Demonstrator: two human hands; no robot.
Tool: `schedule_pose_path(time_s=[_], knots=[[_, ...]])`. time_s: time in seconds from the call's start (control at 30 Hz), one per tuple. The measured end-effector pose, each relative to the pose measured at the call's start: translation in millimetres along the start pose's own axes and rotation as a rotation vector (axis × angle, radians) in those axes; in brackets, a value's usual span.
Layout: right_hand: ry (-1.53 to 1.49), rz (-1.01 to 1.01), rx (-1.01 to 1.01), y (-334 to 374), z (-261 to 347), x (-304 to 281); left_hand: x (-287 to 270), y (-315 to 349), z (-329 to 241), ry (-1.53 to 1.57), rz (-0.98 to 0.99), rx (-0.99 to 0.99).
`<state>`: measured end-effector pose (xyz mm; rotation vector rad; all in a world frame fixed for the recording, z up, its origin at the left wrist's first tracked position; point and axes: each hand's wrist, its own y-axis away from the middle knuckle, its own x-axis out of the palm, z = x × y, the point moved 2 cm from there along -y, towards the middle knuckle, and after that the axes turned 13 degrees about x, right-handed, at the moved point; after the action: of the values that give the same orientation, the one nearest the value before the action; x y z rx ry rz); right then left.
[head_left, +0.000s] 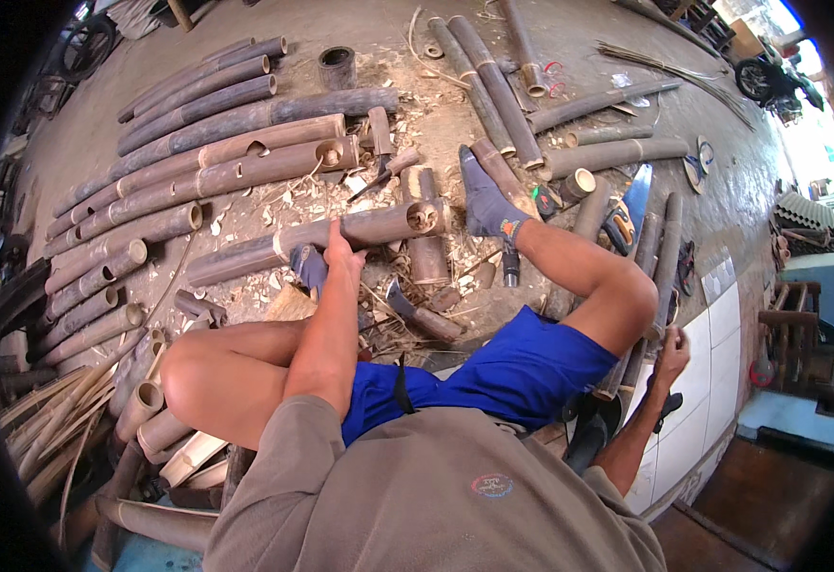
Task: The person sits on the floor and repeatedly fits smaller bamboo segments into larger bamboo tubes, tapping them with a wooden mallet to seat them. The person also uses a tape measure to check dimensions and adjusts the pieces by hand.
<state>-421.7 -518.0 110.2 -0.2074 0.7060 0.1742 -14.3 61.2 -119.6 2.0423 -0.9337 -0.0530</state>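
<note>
A brown bamboo pole (293,241) lies across the floor before me, with a round hole cut near its right end. My left hand (340,250) is on this pole near its middle, fingers closed against it. My left foot (309,270) touches the pole's near side and my right foot (486,195) is beyond its right end. Out to my right, my right hand (672,355) is curled closed beside bamboo lengths (667,267); what it holds, if anything, cannot be made out. Between my legs lies a wooden-handled blade (422,313).
Bamboo poles (231,172) lie in rows at left. Ahead are a wooden mallet (380,133), a knife (379,181) and pale chips. A handsaw (637,195) and a tape measure (545,202) lie right of my foot. Split bamboo (64,410) is piled near left.
</note>
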Motion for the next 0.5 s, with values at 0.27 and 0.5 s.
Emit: schedule_pose_path(time_s=[0.27,0.5], knots=[[0.3,0.091,-0.566,145,226,113,63,65,-71,0.204,0.429,0.45],[0.766,1.078,-0.264,287,232,290,101,110,-207,0.156,0.533,1.056]])
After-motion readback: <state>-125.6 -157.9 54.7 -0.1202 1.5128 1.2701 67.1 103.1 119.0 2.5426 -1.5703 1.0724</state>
